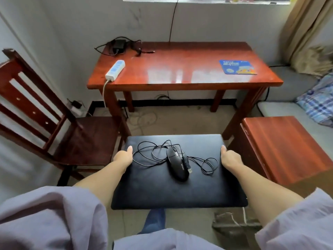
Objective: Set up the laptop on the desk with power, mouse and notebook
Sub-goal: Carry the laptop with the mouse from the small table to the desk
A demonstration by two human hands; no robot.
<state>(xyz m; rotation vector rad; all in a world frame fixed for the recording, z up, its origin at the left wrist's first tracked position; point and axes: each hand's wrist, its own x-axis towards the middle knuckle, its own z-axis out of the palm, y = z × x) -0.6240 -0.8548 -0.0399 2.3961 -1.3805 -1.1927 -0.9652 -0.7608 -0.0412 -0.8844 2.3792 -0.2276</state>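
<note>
A closed black laptop (162, 188) is held flat in the air in front of the desk. My left hand (124, 156) grips its left edge and my right hand (229, 156) grips its right edge. A black wired mouse (176, 164) rides on the lid with its cable and USB plug loosely coiled around it. The red-brown wooden desk (180, 65) stands ahead against the wall. On it lie a black power adapter (119, 44) with tangled cable at the back left, a white power strip (115, 69) at the left edge, and a blue mouse pad (237, 67) at the right.
A dark wooden chair (54, 123) stands to the left of the desk. A low wooden cabinet (284, 148) sits at the right, with a bed and checked cloth (317, 103) behind it. Bare floor lies between me and the desk.
</note>
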